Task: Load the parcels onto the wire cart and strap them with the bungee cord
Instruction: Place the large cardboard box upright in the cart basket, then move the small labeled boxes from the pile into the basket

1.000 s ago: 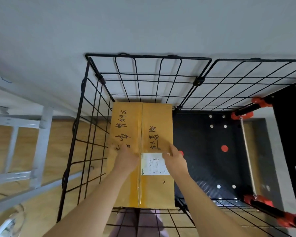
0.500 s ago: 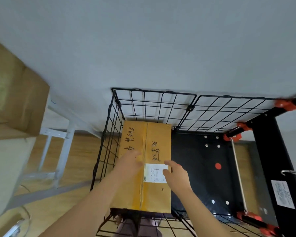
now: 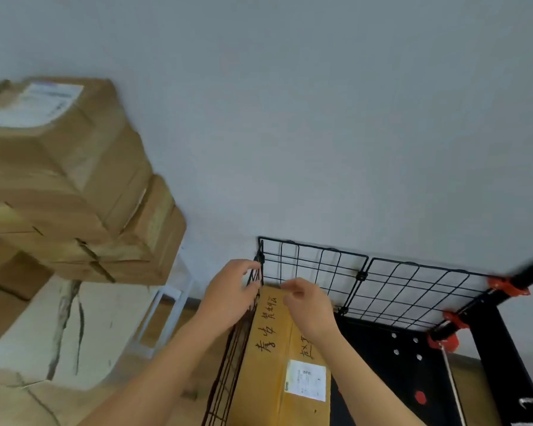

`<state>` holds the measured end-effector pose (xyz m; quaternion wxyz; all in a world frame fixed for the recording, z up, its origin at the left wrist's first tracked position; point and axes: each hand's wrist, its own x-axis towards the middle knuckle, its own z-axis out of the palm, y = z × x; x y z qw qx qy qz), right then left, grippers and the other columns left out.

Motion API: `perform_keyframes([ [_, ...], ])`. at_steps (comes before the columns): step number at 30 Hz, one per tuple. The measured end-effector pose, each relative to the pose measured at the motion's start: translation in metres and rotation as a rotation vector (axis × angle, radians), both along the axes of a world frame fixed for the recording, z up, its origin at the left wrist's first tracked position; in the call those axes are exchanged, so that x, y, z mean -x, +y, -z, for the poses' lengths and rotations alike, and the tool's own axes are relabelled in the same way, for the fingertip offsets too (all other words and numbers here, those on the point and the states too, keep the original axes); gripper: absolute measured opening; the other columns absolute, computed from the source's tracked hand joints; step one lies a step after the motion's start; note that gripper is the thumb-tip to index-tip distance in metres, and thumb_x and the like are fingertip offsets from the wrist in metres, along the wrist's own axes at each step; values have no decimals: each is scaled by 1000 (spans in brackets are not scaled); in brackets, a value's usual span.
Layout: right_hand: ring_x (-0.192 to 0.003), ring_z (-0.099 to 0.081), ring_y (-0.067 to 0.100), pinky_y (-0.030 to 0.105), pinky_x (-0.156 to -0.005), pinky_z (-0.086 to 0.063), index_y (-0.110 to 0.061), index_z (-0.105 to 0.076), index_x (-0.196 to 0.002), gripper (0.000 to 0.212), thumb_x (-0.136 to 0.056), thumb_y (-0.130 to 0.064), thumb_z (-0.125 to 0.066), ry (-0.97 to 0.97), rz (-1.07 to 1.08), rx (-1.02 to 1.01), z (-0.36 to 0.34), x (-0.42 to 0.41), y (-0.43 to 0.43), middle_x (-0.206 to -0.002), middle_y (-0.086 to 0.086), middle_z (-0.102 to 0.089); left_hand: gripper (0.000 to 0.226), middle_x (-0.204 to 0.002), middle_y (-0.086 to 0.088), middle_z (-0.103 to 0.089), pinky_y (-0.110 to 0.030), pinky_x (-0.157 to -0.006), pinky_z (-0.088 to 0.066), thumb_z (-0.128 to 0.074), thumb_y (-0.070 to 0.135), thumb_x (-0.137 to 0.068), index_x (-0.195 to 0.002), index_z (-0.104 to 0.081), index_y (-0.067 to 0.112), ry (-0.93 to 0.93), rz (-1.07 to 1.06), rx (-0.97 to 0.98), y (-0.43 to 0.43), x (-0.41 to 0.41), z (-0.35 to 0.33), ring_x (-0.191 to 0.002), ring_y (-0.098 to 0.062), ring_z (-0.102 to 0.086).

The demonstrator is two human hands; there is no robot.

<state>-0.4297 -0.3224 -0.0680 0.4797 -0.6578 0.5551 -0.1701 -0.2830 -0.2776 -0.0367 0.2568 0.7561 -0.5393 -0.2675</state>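
**Parcel in cart, both hands free above it**

Parcel (image 3: 271, 358) – yellow-brown cardboard, lies flat inside wire cart (image 3: 362, 275), pushed against the cart's L side mesh, far end up near the rear L corner. Black handwritten characters run along its top. White label (image 3: 305, 381) is stuck on toward the near end.

R hand (image 3: 310, 305) hovers over the parcel's far end. Fingers loosely curled, gripping nothing; can't tell if it touches the cardboard. R forearm crosses over the parcel's R edge.

L hand (image 3: 230, 292) sits just outside the L side mesh, level w/ the parcel's far end. Fingers relaxed and spread, holding nothing. Fingertips reach the rear L corner post; contact w/ the wire can't be confirmed. The two hands are close together, w/ the side mesh and a strip of parcel between them.

Cart: black wire grid panels at rear and L, black base (image 3: 382, 364) w/ pale studs to the R of the parcel. Red clamps (image 3: 505, 285) on the black frame at far R.

Further L – stack of parcels (image 3: 74, 192), plain brown boxes, blurred, on a white table (image 3: 105, 318), well apart from the cart. Grey wall (image 3: 320, 118) behind all.
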Motion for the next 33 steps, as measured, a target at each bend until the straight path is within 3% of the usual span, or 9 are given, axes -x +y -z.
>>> perform_keyframes([
  [10, -102, -57, 5, 17, -83, -42, -29, -66, -99, 23, -91, -13, -52, -242, -158, 239, -105, -94, 13, -105, -14, -65, 28, -111, 18, -57, -10, -86, -38, -55, 16, -92, -114, -58, 34, -46, -236, 420, 49, -68, -100, -104, 5, -51],
  [17, -91, -57, 3, 0, -67, -38, -24, -67, -100, 19, -91, -14, -53, -343, -212, 331, -177, -169, 31, -91, -21, -61, 26, -101, 23, -59, 1, -78, -37, -57, 9, -89, -106, -64, 27, -108, -338, 709, 83, -139, -159, -99, 10, -53],
  [21, -86, -56, -4, 9, -70, -40, -24, -62, -113, 23, -92, -27, -54, -426, -115, 233, -201, -211, 39, -98, -15, -61, 28, -101, 21, -60, 4, -81, -35, -57, 5, -89, -103, -64, 28, -90, -378, 815, 97, -183, -177, -97, 13, -53],
  [25, -106, -57, 13, 32, -96, -45, -26, -50, -127, 49, -86, -53, -54, -439, -52, 29, -217, -253, 48, -112, -10, -56, 26, -99, 21, -57, -3, -78, -38, -56, 9, -89, -102, -63, 31, -88, -412, 880, 99, -232, -193, -93, 9, -54],
  [28, -124, -47, 20, 42, -107, -38, -25, -40, -138, 67, -84, -63, -52, -426, -12, -89, -221, -274, 53, -132, -4, -49, 25, -109, 17, -53, -11, -76, -38, -56, 15, -90, -108, -61, 31, -141, -360, 820, 91, -262, -200, -90, -1, -53],
  [30, -127, -45, 22, 43, -107, -37, -24, -36, -141, 74, -82, -66, -50, -406, 25, -143, -221, -284, 54, -139, -1, -44, 26, -117, 17, -48, -13, -75, -37, -57, 21, -90, -115, -59, 28, -198, -310, 759, 83, -278, -203, -88, -3, -51],
  [33, -116, -51, 25, 42, -95, -44, -24, -46, -128, 68, -79, -71, -49, -380, 67, -228, -220, -294, 55, -125, 0, -52, 31, -126, 15, -43, -17, -86, -31, -57, 27, -90, -121, -56, 25, -226, -226, 698, 74, -292, -206, -108, 0, -45],
])
